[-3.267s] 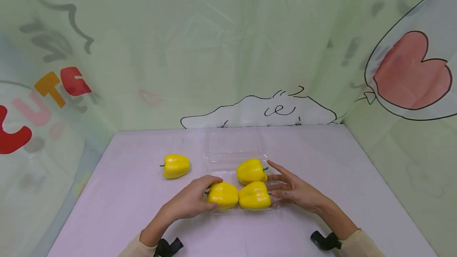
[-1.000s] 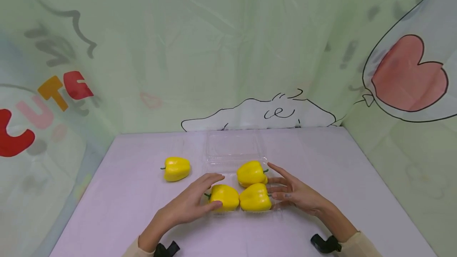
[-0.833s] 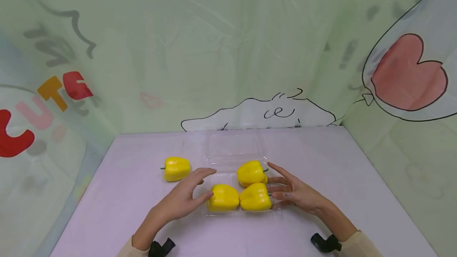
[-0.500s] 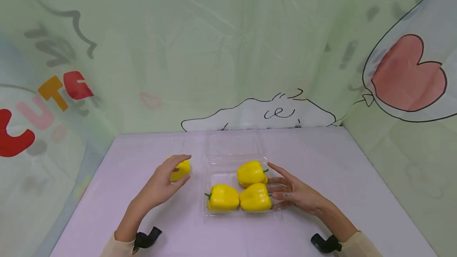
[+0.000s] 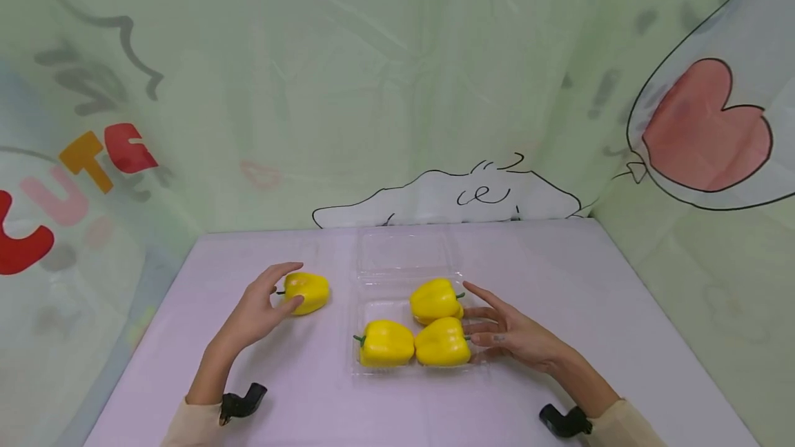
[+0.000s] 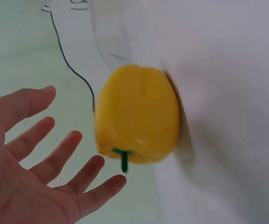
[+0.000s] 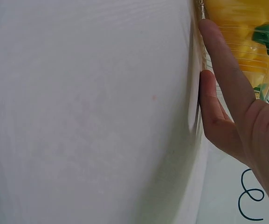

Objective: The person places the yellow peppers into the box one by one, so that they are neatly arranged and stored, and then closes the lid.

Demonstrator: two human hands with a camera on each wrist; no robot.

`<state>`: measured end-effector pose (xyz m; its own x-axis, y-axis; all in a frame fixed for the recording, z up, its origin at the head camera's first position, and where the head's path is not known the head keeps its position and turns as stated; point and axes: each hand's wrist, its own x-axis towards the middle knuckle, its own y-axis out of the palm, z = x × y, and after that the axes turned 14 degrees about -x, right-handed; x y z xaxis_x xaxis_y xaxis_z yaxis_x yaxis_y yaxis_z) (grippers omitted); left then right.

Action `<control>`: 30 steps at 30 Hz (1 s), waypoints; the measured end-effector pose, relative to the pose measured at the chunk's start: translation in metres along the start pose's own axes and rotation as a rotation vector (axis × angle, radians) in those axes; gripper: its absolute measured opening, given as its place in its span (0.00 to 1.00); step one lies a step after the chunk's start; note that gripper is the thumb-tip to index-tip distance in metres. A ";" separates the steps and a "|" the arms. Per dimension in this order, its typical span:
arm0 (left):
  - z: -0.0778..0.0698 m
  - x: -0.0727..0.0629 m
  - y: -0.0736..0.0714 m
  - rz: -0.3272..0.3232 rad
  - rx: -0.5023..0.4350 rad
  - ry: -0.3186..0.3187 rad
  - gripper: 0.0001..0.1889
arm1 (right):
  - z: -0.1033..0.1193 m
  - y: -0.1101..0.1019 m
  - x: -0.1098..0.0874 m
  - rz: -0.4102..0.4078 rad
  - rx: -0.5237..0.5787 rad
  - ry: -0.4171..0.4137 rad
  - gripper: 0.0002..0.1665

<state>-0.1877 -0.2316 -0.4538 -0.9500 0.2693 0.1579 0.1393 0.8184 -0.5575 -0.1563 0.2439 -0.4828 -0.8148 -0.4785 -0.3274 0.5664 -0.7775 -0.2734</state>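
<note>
Leftward travel has carried the left hand (image 5: 257,312) from the front-left pepper (image 5: 386,343) to the loose yellow pepper (image 5: 313,288). That loose yellow pepper lies on its side on the tabletop (image 5: 559,274), left of the clear container (image 5: 375,310), stem toward the left hand. Left-hand fingers (image 6: 62,155) are spread apart beside the stem end; in the head view, the thumb overlaps the pepper. Inside the clear container sit the front-left pepper, the front-right pepper (image 5: 443,342) and the rear-right pepper (image 5: 436,300). The right hand (image 5: 518,336) is positioned at the container's right side, fingers extended and apart. Behind, the lid (image 5: 404,254) lies folded back toward the printed backdrop (image 5: 348,102).
</note>
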 end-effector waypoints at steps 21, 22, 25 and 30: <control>0.051 0.017 -0.012 0.158 -0.257 -0.171 0.41 | -0.002 -0.002 0.000 0.004 0.019 -0.014 0.62; 0.051 0.017 -0.013 0.165 -0.260 -0.170 0.41 | -0.002 -0.002 0.000 0.005 0.020 -0.015 0.62; 0.051 0.017 -0.013 0.174 -0.264 -0.180 0.40 | -0.003 -0.002 0.001 0.010 0.017 -0.018 0.62; 0.049 0.017 -0.013 0.161 -0.267 -0.214 0.39 | -0.003 -0.002 0.001 0.009 0.012 -0.019 0.61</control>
<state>-0.2193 -0.2625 -0.4842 -0.9429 0.3162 -0.1045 0.3329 0.8853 -0.3247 -0.1580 0.2467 -0.4856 -0.8121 -0.4930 -0.3122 0.5722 -0.7778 -0.2601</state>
